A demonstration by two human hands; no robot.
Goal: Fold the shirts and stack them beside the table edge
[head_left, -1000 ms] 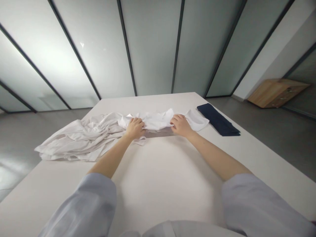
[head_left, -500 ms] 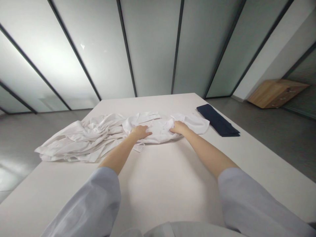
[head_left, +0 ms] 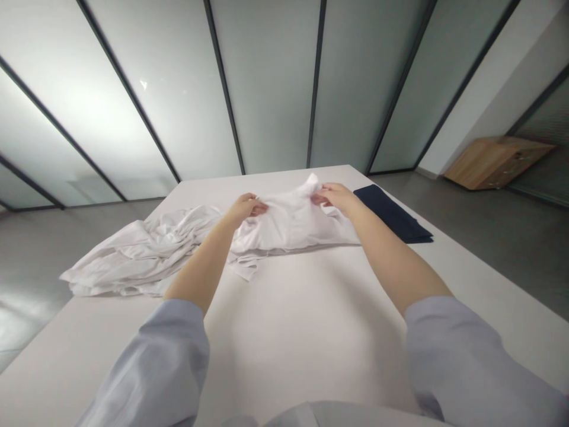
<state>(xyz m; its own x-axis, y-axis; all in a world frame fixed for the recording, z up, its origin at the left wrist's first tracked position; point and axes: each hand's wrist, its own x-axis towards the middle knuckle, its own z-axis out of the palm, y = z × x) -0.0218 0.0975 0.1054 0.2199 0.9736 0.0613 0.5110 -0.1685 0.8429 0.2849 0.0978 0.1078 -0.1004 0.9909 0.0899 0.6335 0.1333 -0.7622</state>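
A white garment (head_left: 288,228) hangs lifted above the white table (head_left: 288,332), its lower edge still resting on the surface. My left hand (head_left: 246,207) pinches its upper edge on the left, fingers closed on the cloth. My right hand (head_left: 335,196) grips the upper edge on the right, also closed on the fabric. Both arms reach forward in pale grey sleeves. To the left of the lifted piece lies a crumpled heap of white clothes (head_left: 137,258), touching it.
A folded dark navy cloth (head_left: 393,219) lies at the table's far right edge. Frosted glass panels with dark frames stand behind the table. A wooden cabinet (head_left: 493,163) sits on the grey floor at the right.
Both hands were pressed on the white garment lying on the table; now they have risen and moved away from me, pulling its upper edge up off the surface.
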